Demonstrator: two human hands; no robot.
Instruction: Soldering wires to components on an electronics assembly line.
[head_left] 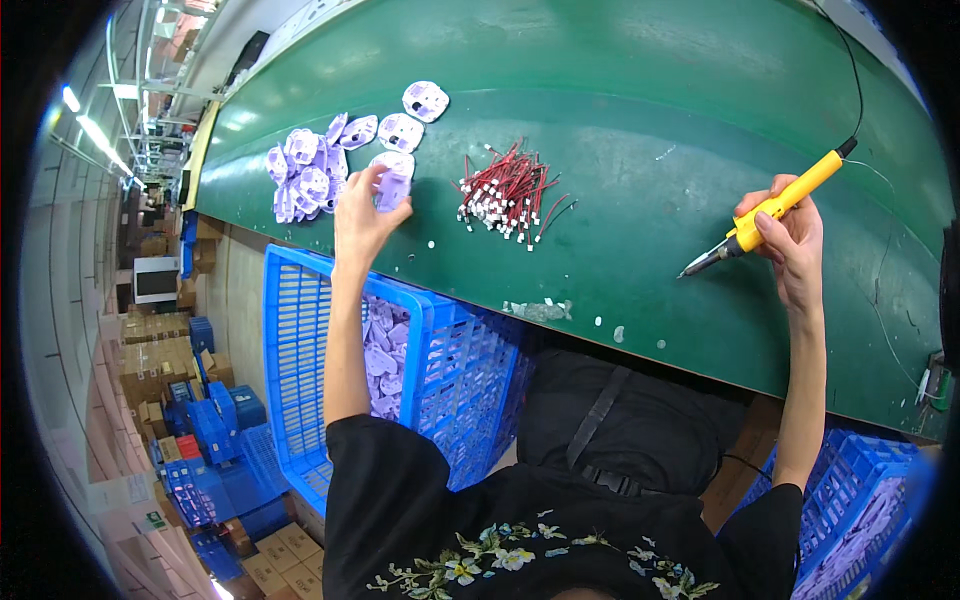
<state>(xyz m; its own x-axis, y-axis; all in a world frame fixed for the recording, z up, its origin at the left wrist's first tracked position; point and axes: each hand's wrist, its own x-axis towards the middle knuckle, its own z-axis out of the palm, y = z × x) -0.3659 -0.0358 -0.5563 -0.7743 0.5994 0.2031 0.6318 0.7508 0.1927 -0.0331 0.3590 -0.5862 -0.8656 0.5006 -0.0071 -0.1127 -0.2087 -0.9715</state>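
Observation:
My left hand (368, 215) pinches a lilac plastic shell part (394, 190) between thumb and fingers, tilted up over the green table. Right behind it lies a paler rounded shell, with two more (401, 132) (426, 101) in a line farther back. A heap of lilac shells (312, 175) spreads to the left of this hand. In my right hand (790, 240) is a yellow soldering iron (800, 190), its dark tapered tip pointing down and left, close above the table. Between my hands sits a pile of short red and black wires with white connectors (510, 195).
A blue plastic crate (415, 350) holding lilac parts stands below the table edge at left, another (860, 500) at lower right. The iron's black cord (858, 80) runs to the back right. Clear scraps (540, 310) lie along the front edge. Cartons (160, 370) stand on the floor.

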